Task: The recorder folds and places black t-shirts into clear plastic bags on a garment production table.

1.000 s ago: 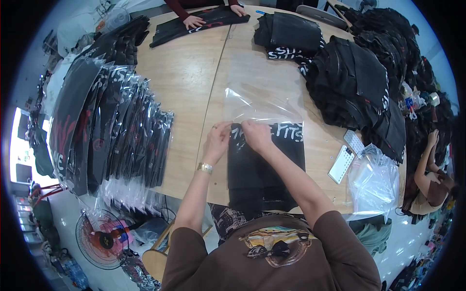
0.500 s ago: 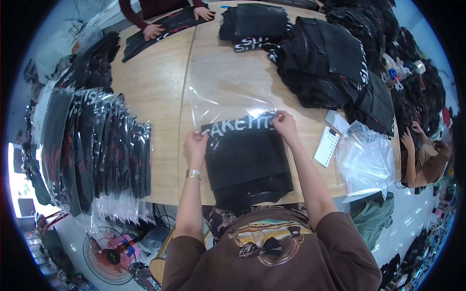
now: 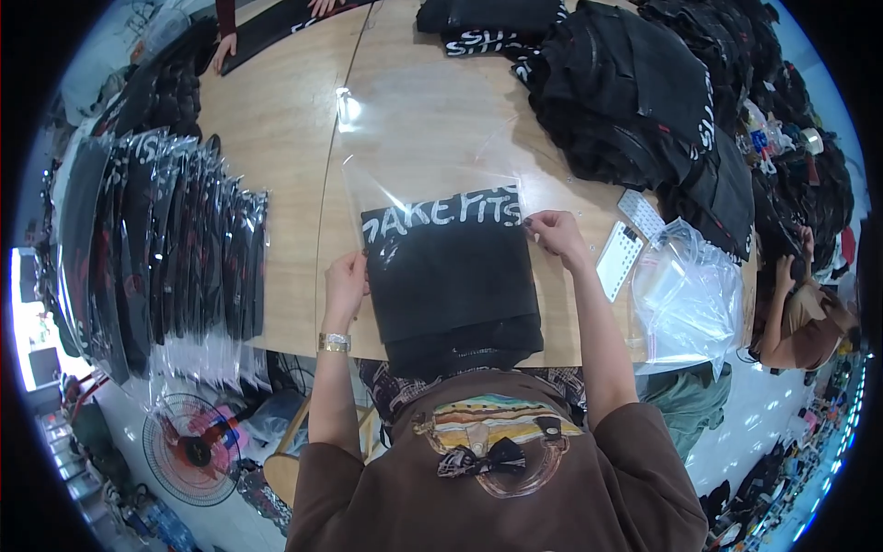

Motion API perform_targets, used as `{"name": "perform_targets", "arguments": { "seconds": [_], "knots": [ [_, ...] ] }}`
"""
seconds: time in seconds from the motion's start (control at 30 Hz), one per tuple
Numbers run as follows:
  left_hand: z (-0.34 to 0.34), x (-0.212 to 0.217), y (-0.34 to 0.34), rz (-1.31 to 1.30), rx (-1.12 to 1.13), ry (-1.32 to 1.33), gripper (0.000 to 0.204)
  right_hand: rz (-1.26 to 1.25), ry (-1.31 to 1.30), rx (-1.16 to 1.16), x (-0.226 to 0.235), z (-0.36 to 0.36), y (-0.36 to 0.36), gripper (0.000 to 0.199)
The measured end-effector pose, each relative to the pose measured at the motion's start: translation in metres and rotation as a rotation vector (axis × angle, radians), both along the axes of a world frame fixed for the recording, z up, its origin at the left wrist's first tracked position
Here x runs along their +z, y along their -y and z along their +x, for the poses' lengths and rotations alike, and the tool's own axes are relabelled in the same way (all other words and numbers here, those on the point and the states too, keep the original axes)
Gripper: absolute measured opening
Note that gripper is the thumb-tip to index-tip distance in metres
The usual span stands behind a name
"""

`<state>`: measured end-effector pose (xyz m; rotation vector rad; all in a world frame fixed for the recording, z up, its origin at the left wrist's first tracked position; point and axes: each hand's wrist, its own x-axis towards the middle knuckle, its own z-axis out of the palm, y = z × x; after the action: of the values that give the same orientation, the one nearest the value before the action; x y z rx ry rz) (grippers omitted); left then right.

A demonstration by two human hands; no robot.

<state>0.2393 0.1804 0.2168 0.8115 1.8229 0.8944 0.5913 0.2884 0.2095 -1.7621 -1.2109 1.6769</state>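
A folded black garment [image 3: 446,285] with white lettering lies on the table right in front of me. Its far part is inside a clear plastic bag [image 3: 414,129], which stretches flat beyond it across the wood. On the garment's left edge, my left hand [image 3: 347,285] is closed in a pinch on the bag's side. My right hand [image 3: 556,235] pinches the bag at the right edge, thumb and forefinger together. The bag's near rim is hard to make out against the black cloth.
Bagged black garments [image 3: 166,248] stand in a row on the left. Heaped black garments [image 3: 625,101] fill the far right. Loose clear bags [image 3: 685,294] and a white calculator-like device [image 3: 619,260] lie at the right. Across the table, a co-worker's hand [image 3: 225,52] touches dark cloth.
Both hands have slid nearer the garment's middle along its sides, and the bag now covers more of the lettered end. The co-worker's hands have shifted on the far cloth.
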Motion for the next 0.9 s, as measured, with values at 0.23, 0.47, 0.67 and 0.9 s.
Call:
{"name": "perform_targets", "arguments": {
  "seconds": [0.23,0.47,0.67,0.9],
  "knots": [
    [0.014,0.008,0.072,0.026,-0.335,-0.545,0.022,0.471,0.526,0.176,0.007,0.009,0.081,0.017],
    [0.043,-0.010,0.102,0.300,-0.242,-0.748,0.031,0.446,0.470,0.061,0.011,-0.019,0.124,0.014],
    [0.019,0.018,0.029,-0.057,-0.116,-0.487,0.032,0.495,0.612,0.209,0.004,-0.014,0.034,0.019],
    [0.020,-0.004,0.024,0.005,-0.135,-0.516,0.033,0.483,0.415,0.025,-0.011,-0.017,0.052,0.023]
  ]
}}
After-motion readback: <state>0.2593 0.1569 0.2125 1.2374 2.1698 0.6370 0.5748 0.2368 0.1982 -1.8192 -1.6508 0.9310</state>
